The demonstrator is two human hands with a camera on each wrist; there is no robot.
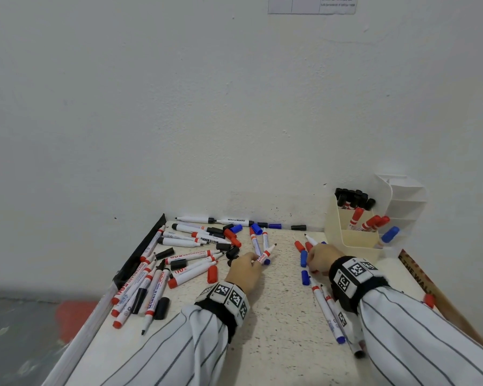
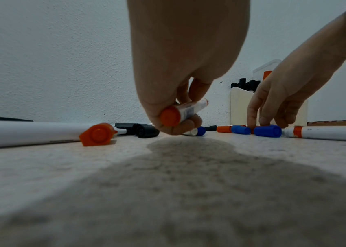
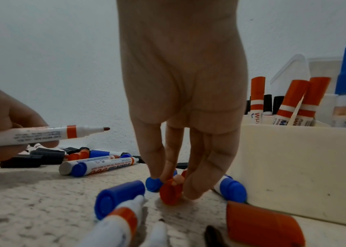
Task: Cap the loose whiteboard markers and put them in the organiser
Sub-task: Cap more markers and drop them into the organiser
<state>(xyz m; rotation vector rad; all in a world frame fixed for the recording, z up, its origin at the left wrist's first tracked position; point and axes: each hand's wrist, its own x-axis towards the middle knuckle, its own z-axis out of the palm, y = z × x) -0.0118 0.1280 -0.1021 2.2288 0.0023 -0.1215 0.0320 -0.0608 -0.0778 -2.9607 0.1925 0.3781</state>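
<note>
On the left half of the table (image 1: 262, 344) you have the main heap (image 1: 165, 263) of bare markers and loose caps, too tangled for an exact count: well over a dozen barrels, with black and red caps scattered through them. Your left hand (image 1: 244, 270) pinches one uncapped red marker (image 1: 265, 254) by the barrel, fingers curled round it, tip raised clear of the table and pointing right. It should feel light, stiff and smooth, so hold it mid-barrel, away from the wet tip.

Your right hand (image 1: 319, 260) has its fingers (image 3: 197, 183) pointing straight down, closing on a red cap (image 3: 171, 192) lying among blue ones; I cannot tell whether it is gripped yet. The cap is small, hard and likely to roll, so take it by the sides. Three blue caps show close to those fingers.

At the far right, the organiser (image 1: 346, 235) holds a cluster of black-capped markers, about four red-capped ones, and one blue.
</note>
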